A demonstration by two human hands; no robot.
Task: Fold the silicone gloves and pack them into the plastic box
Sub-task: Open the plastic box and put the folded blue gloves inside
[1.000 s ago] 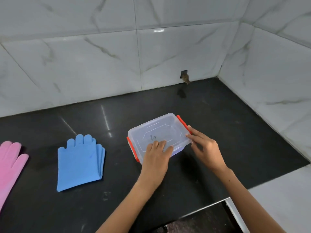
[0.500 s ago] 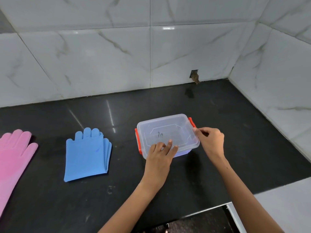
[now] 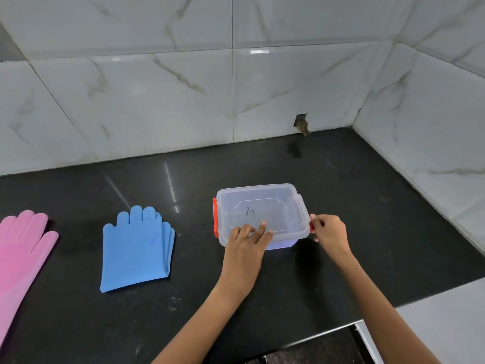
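A clear plastic box (image 3: 273,203) with its lid on and orange side latches stands on the black counter, right of centre. My left hand (image 3: 248,244) lies flat on the lid's near edge, fingers spread. My right hand (image 3: 329,231) pinches the orange latch on the box's right side. A blue silicone glove (image 3: 136,250), folded flat, lies to the left of the box. A pink silicone glove (image 3: 19,253) lies unfolded at the far left, partly out of frame.
The black counter (image 3: 354,206) meets white marble-tiled walls at the back and right. A small hole in the tile (image 3: 301,122) sits at the back wall's base. The counter's front edge runs near my forearms, with a white surface (image 3: 446,324) at the lower right.
My right hand moved from open beside the box to fingers closed on the right latch. The left hand stayed on the lid. The camera view shifted slightly.
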